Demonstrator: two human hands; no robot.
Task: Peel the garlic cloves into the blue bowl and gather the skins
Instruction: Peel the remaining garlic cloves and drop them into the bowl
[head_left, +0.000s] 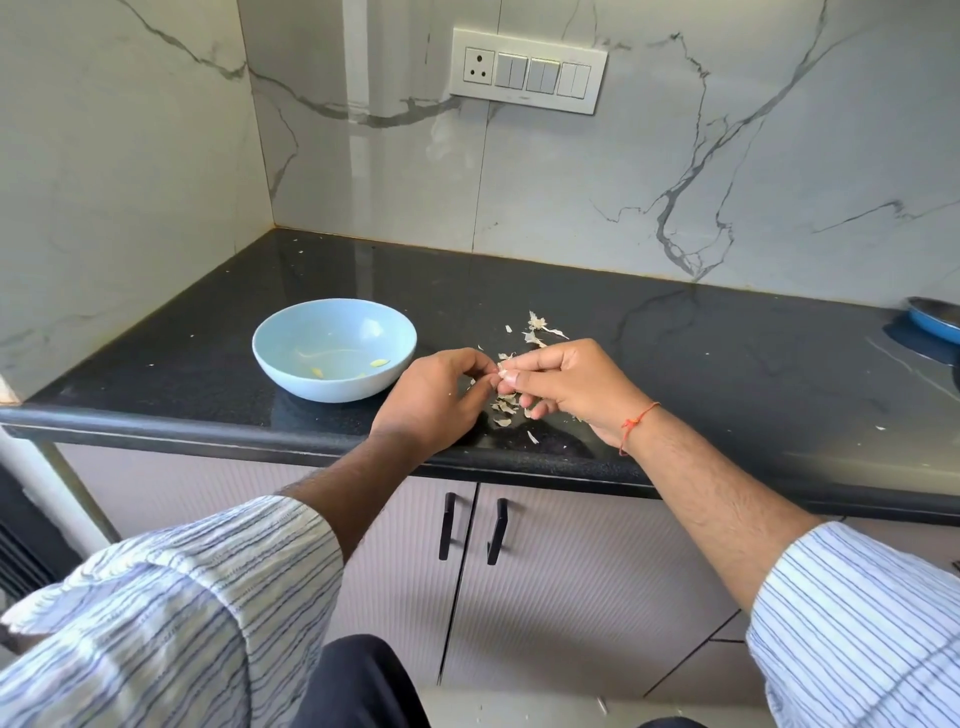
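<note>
Hands meet above the desk (675, 332): left hand (436, 400) and right hand (566, 384) pinch 1 garlic clove (503, 370) beside the blue bowl (291, 332), skins (505, 406) beneath.

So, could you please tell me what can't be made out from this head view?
- Garlic clove: mostly hidden by the left hand and right hand pinching it.
- Blue pan: cut off by the right edge.
- Pieces in the blue bowl: too small to identify.
- Skins: some are covered by the hands.
</note>
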